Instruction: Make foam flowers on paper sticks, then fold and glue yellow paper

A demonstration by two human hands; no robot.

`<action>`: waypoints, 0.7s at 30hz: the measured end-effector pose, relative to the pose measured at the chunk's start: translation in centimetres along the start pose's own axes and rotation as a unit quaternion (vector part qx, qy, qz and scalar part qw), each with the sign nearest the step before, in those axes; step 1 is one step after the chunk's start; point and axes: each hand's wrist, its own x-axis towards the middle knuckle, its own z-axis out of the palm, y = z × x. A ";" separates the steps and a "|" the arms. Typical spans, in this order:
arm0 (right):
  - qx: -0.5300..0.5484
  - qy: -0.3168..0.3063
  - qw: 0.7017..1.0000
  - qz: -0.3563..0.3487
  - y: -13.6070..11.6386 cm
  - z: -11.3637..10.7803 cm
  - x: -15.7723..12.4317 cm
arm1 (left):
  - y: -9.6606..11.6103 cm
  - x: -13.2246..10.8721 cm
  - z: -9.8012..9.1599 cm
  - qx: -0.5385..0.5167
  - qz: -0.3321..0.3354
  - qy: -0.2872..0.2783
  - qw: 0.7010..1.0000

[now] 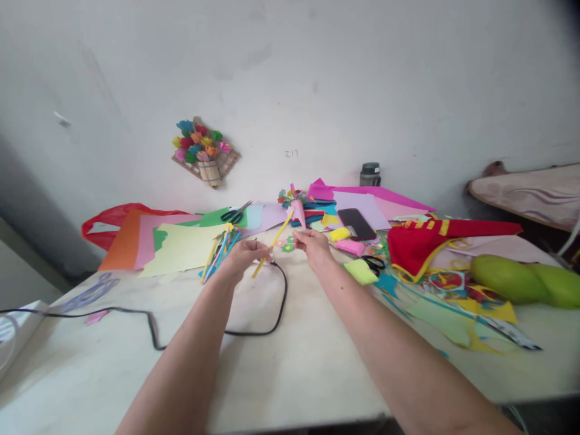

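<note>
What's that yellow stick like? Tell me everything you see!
The yellow stick is thin, straight and plain, perhaps rolled paper or a straw. The fingers of the left hand hold it slanted, its far end pointing rightward, near the pink cone. Its near end pokes out past them. Whether it touches the cone, I can't tell.

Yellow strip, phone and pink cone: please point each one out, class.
Yellow strip [280,232], head view: upper part.
Phone [356,224], head view: middle of screen.
Pink cone [298,212], head view: middle of side.

A handwritten number [291,154], 217, stands on the wall [362,90]; its first digit resembles Z.
</note>
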 end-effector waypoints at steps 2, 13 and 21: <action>0.001 0.008 1.000 -0.008 -0.1 0.0 0.0 | -0.2 0.0 -0.1 -0.010 0.001 -0.005 1.000; 0.092 -0.017 0.996 0.001 -0.6 -0.2 0.4 | -0.1 -0.4 0.1 -0.193 -0.089 -0.105 0.972; 0.145 -0.079 0.986 0.032 -1.5 -0.2 -0.2 | -0.1 -0.6 -0.1 -0.274 -0.126 -0.128 0.945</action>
